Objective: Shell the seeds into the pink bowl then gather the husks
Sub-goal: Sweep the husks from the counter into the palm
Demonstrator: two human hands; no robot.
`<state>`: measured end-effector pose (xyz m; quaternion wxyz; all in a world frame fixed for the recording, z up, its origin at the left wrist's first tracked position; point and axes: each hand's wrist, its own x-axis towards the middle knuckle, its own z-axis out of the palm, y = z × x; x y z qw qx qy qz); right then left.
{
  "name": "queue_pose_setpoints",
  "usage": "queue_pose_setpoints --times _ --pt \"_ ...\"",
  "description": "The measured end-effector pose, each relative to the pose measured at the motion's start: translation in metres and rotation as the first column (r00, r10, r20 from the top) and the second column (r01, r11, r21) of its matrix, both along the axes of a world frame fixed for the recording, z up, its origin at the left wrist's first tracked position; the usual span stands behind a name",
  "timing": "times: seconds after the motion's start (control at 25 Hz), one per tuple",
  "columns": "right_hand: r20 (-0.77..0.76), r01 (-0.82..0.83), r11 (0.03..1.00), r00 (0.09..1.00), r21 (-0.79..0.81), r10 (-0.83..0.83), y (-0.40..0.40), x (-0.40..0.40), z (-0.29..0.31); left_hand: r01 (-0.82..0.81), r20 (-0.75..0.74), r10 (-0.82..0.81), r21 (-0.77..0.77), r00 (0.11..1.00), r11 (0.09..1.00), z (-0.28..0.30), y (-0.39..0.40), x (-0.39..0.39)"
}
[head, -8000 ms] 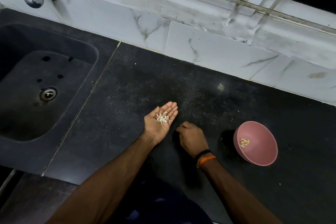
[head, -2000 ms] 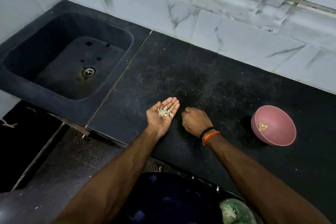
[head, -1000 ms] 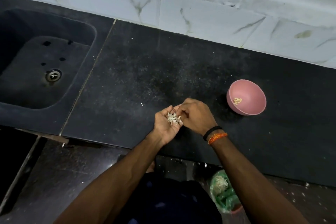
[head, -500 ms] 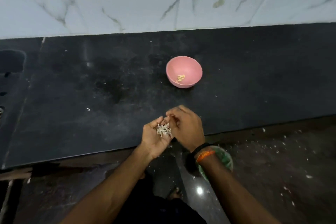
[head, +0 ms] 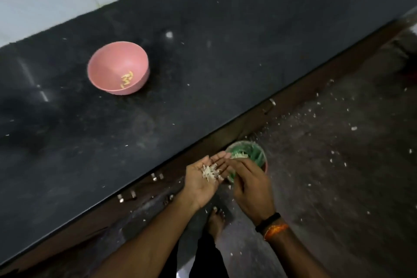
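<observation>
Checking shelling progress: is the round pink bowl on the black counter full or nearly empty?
Nearly empty. The round pink bowl stands upright, and only a few yellowish seeds lie at its bottom; the rest of its inside is bare.

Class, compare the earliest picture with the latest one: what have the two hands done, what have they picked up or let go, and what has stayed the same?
Both hands have moved off the countertop to above the green-lined bin on the floor. The left hand is palm up and carries the husks; the right hand, earlier on the counter, is now beside it, fingers toward the pile. Nothing visibly let go. The pink bowl with its shelled seeds has stayed on the counter.
</observation>
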<state>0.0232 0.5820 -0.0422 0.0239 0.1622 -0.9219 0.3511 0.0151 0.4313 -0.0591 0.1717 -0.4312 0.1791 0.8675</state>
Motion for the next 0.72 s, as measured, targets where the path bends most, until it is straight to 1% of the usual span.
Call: queue_pose_setpoints --times 0.08,0.16,0.24,0.28,0.4,0.48,0.6,0.68,0.72 --pt "0.035 0.082 0.996 0.996 0.024 -0.083 0.028 0.0 -0.038 0.055 0.06 -0.053 -0.028 0.997 0.998 -0.042 0.023 -0.02" --pt "0.051 0.139 0.989 0.989 0.041 -0.141 0.047 0.001 -0.074 0.09 0.084 -0.086 -0.04 0.993 0.995 -0.082 0.041 -0.037" --pt "0.071 0.162 0.985 0.984 0.06 -0.166 0.061 0.005 -0.12 0.146 0.104 -0.14 -0.05 0.985 0.988 -0.132 0.063 -0.051" --pt "0.079 0.147 0.986 0.985 0.072 -0.153 0.065 0.006 -0.141 0.163 0.117 -0.156 -0.051 0.981 0.985 -0.155 0.071 -0.056" --pt "0.133 0.014 0.991 0.991 0.13 -0.031 0.071 0.008 -0.206 0.253 0.176 -0.232 -0.105 0.957 0.962 -0.225 0.094 -0.069" --pt "0.181 -0.09 0.978 0.982 0.189 0.056 0.073 0.004 -0.245 0.3 0.204 -0.27 -0.13 0.941 0.945 -0.259 0.103 -0.075" --pt "0.311 -0.23 0.941 0.939 0.248 0.148 0.079 -0.007 -0.313 0.305 0.278 -0.26 -0.135 0.925 0.943 -0.303 0.112 -0.077" --pt "0.356 -0.299 0.91 0.915 0.288 0.188 0.082 -0.018 -0.35 0.295 0.274 -0.259 -0.102 0.926 0.95 -0.329 0.111 -0.079" --pt "0.381 -0.312 0.898 0.906 0.31 0.183 0.084 -0.024 -0.365 0.306 0.264 -0.271 -0.1 0.926 0.947 -0.34 0.11 -0.081"
